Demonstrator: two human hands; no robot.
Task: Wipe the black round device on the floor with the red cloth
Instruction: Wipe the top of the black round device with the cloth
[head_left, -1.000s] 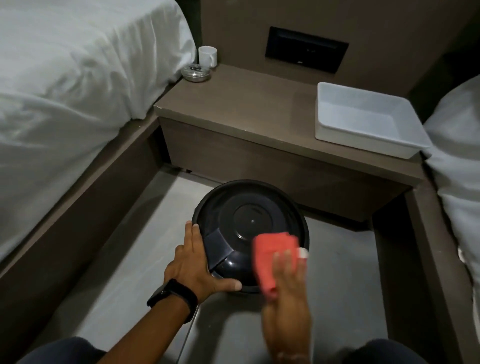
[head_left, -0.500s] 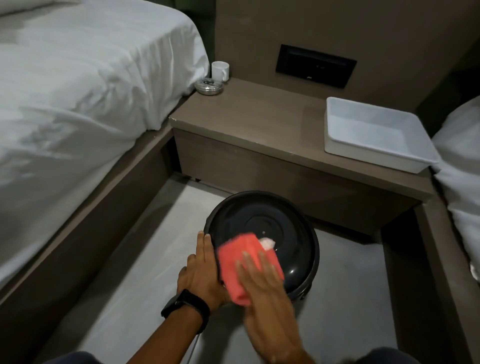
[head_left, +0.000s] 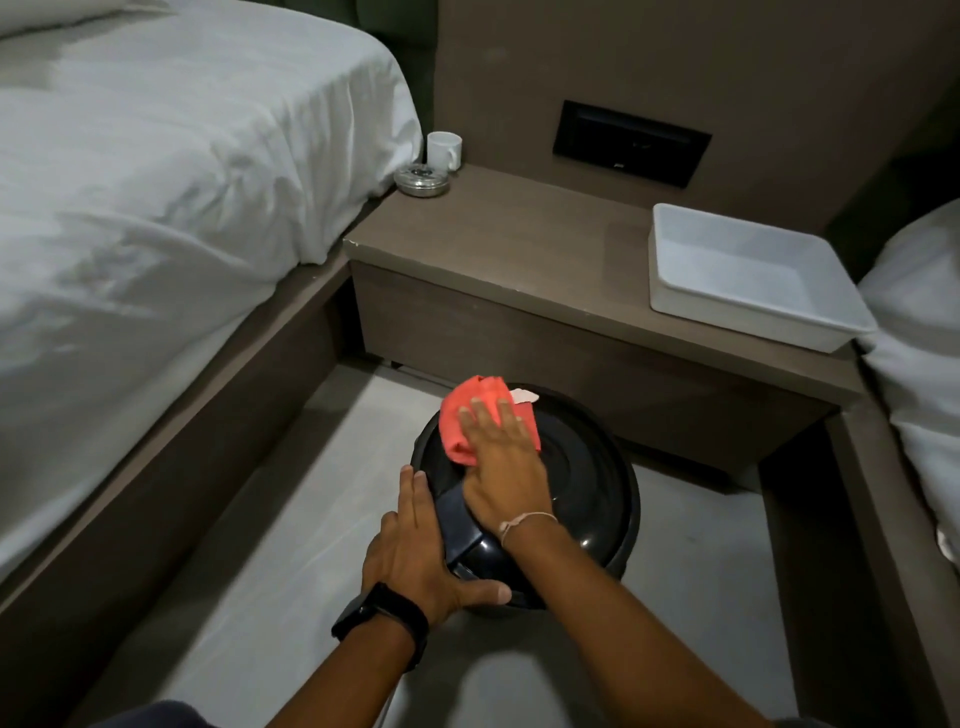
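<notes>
The black round device sits on the grey floor between two beds, in front of the bedside table. My right hand lies flat on its top and presses the red cloth against the far left part of the dome. A small white tag shows at the cloth's far edge. My left hand, with a black wristband, holds the device's near left rim, thumb along the front edge.
A brown bedside table stands right behind the device, with a white tray, a white cup and a glass ashtray on it. White-sheeted beds in brown frames flank the narrow floor strip.
My right hand has slid the red cloth from the device's near side across the top to its far left part. My left hand has stayed on the left rim.
</notes>
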